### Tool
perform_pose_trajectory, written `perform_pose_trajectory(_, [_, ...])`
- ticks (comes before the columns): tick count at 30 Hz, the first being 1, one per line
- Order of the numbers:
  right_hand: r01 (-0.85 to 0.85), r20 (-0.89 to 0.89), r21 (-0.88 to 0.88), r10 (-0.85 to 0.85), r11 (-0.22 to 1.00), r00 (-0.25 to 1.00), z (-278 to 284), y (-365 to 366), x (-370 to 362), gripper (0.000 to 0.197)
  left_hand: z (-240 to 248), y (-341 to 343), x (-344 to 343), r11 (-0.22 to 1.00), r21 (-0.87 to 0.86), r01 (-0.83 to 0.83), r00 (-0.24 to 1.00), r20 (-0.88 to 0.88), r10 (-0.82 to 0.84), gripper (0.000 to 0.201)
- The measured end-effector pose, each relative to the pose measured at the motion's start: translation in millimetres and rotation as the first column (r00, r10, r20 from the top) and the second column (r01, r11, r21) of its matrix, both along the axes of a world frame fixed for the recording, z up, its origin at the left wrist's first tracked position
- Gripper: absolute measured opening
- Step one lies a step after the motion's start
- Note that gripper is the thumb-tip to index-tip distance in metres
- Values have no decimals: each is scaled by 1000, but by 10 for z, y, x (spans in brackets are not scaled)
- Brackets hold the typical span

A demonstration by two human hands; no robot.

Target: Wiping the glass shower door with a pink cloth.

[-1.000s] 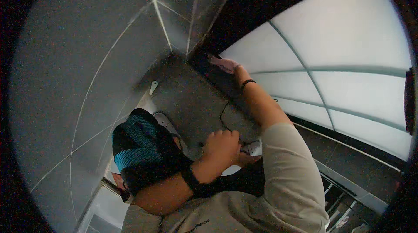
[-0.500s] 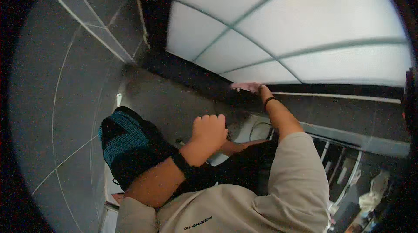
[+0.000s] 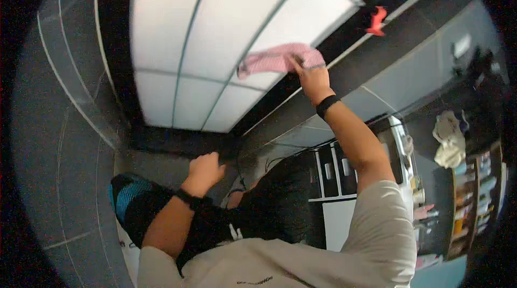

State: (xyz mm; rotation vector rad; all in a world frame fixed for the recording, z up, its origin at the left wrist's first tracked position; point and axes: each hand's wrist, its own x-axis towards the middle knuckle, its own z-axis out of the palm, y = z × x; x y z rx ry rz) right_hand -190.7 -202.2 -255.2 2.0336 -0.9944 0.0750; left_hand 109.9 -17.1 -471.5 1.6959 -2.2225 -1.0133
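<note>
My right hand (image 3: 311,79), on an outstretched arm with a black wristband, is closed on a pink cloth (image 3: 274,61). The cloth is spread out to the left of the fingers, over a frosted glass panel (image 3: 215,29) with dark green-grey grid lines. It looks to be against the glass, slightly blurred by motion. My left hand (image 3: 204,172) is curled into a fist above my lap, touching neither the glass nor the cloth. No object shows in it, and a black band sits on its wrist. Dark clothing with a teal patch (image 3: 129,202) covers my left leg.
Dark tiled wall (image 3: 81,180) runs along the left. A red object (image 3: 378,21) is by the panel's frame at upper right. To the right stand a white-framed unit (image 3: 339,218), a hanging pale cloth (image 3: 449,140) and a wooden shelf (image 3: 468,207) of bottles.
My right hand has moved up along the panel, and the pink cloth now shows spread out. My left fist has shifted left and slightly down in the view. The view has turned rightward, revealing the shelf.
</note>
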Motion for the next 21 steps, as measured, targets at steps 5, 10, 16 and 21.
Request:
perform_pose_trajectory(5, [146,239,-236,-89,961,967,956,545,-31,65,-110,-63,184,988,-102,-112,991,-85,104,43])
perform_pose_trajectory(10, [-106,891,87,-30,990,453,707,1126,127,66,1112,-423,155,881,-441,-169,979,-180,98,40])
perform_pose_trajectory(16, [-618,954,90,-247,781,-173,-486,1640,374,62,3769,-632,-426,288,-951,-114,986,-143,-81,31])
perform_pose_trajectory(21, [-656,807,208,-507,726,-304,-1725,1685,146,47,3654,-906,-901,120,-978,171,967,143,-210,28])
